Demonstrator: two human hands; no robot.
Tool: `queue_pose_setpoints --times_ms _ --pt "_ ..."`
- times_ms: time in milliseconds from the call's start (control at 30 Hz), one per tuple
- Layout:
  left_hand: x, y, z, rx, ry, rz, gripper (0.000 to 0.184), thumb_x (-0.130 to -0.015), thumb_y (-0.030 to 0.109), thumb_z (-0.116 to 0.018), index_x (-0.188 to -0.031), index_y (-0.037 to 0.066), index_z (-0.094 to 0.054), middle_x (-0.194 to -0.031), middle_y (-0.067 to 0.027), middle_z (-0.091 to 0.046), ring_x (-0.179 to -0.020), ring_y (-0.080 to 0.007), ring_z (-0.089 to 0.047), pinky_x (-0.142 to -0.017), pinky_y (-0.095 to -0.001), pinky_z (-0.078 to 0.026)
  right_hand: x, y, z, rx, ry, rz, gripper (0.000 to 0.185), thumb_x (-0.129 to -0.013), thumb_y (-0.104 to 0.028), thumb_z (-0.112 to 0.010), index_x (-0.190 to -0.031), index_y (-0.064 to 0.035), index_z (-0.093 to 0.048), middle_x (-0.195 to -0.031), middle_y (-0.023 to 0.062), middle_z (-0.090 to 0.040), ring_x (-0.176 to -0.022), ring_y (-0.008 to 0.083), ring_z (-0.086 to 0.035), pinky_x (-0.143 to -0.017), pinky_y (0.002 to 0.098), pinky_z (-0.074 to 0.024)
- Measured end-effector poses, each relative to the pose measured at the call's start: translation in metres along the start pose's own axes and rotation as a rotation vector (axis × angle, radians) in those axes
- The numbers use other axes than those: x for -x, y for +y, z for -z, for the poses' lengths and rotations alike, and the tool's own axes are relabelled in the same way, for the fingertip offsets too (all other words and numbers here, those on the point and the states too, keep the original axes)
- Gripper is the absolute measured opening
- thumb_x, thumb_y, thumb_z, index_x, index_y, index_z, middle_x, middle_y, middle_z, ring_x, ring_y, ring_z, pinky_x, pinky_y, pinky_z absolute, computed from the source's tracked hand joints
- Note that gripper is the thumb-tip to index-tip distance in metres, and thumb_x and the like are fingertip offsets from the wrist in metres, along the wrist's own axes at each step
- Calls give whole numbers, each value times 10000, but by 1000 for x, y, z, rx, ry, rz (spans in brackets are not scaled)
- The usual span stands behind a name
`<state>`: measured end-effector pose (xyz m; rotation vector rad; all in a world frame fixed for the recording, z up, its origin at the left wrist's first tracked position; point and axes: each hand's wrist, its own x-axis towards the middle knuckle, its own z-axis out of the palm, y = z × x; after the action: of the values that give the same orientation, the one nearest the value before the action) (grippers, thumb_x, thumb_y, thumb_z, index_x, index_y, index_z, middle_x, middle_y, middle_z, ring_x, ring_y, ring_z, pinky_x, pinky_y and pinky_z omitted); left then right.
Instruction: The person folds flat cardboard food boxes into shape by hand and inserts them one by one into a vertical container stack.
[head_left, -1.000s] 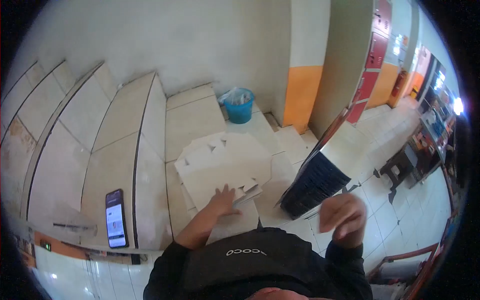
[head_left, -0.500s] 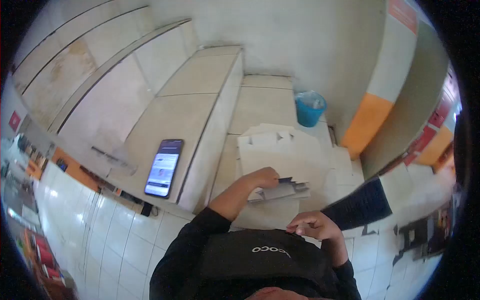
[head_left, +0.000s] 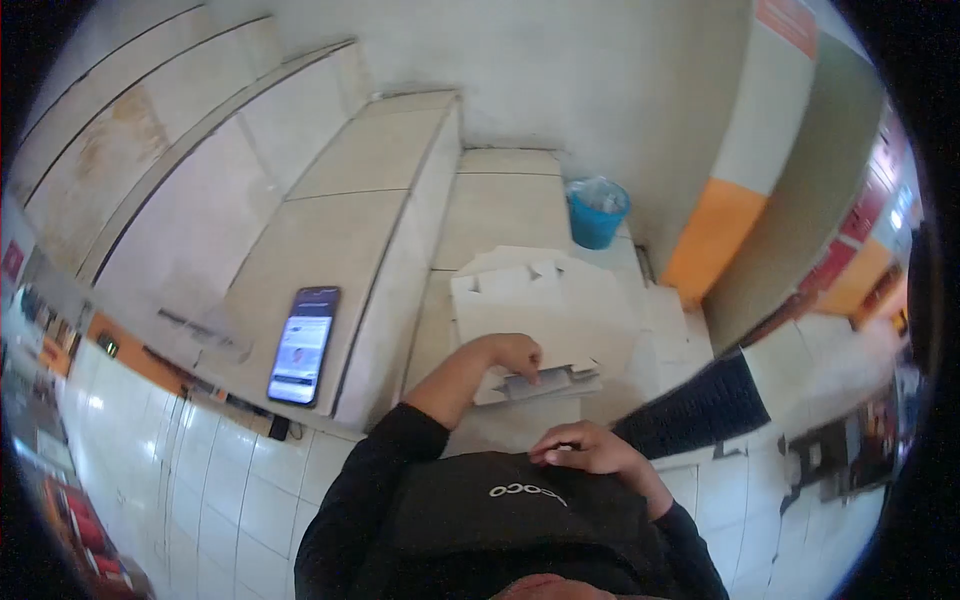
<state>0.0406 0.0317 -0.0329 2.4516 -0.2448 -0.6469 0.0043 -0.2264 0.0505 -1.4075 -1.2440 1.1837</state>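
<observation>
A stack of flat white cardboard sheets (head_left: 545, 310) with notched edges lies on the tiled step. At its near edge my left hand (head_left: 515, 354) is closed, fingers pressed on a folded flap; whether it grips the flap is too small to tell. My right hand (head_left: 585, 448) is held close to the front of the black top, fingers curled together, to the right of and nearer than the stack. What it may hold is hidden. A dark blue stack (head_left: 695, 408) stands just beyond my right hand.
A lit phone (head_left: 303, 345) lies on the higher tiled ledge at the left. A blue bin (head_left: 597, 213) with a plastic liner stands behind the cardboard, near the orange and white pillar (head_left: 715, 235). Dark furniture (head_left: 845, 455) is at the right.
The view has swung towards the left. My left hand, spread on the sheets earlier, has closed at their near edge. My right hand has come in from the right to the front of the body.
</observation>
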Motion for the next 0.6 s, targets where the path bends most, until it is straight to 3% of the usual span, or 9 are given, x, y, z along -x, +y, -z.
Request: queue_pose_setpoints --times_ms 67,133,233,333,433,533,600 --pt "1 -3 2 77 -87 25 345 -665 331 -783 -800 54 -629 -685 -37 -603 -655 -136 -554 -598 -299 -448 -1 6 -1 31 -24 -2 225 -890 -153 -570 -1049 1 -612 -975 102 -647 -961 185 -598 -853 294 -442" --pt "-2 -13 3 178 -132 -25 406 -662 380 -768 -838 46 -619 -743 -45 -616 -720 -163 -565 -635 -323 -435 0 4 1 22 -24 2 234 -892 -161 -570 -1062 -4 -608 -981 99 -647 -959 178 -595 -861 296 -435" --pt "4 -16 9 345 -171 -63 301 -717 281 -759 -846 51 -613 -748 -3 -599 -666 -99 -528 -599 -257 -428 0 8 3 -42 -25 17 241 -896 -169 -566 -1074 -10 -604 -983 97 -647 -958 171 -591 -868 297 -429" --pt "0 -28 2 556 -198 8 286 -752 279 -721 -895 52 -621 -761 9 -598 -666 -77 -516 -611 -236 -421 -2 16 4 -64 -34 21 241 -900 -175 -562 -1072 -11 -604 -983 93 -645 -953 168 -589 -869 296 -428" --pt "1 -25 -1 601 -105 118 260 -797 247 -647 -937 30 -621 -787 -40 -622 -685 -145 -556 -638 -277 -439 -5 15 2 -76 -34 2 239 -901 -175 -560 -1067 -10 -605 -979 88 -644 -947 165 -589 -863 296 -431" --pt "14 0 2 105 172 96 307 -844 264 -583 -1042 29 -585 -812 -78 -615 -742 -197 -570 -661 -340 -446 -4 14 4 -41 3 27 235 -901 -174 -562 -1065 -10 -606 -973 82 -643 -931 159 -591 -851 296 -437" --pt "29 16 13 70 328 39 269 -836 209 -557 -998 -3 -584 -848 -164 -611 -752 -301 -574 -696 -365 -444 -2 16 6 6 83 52 242 -900 -197 -564 -1054 -17 -611 -960 88 -646 -918 167 -599 -843 305 -443"
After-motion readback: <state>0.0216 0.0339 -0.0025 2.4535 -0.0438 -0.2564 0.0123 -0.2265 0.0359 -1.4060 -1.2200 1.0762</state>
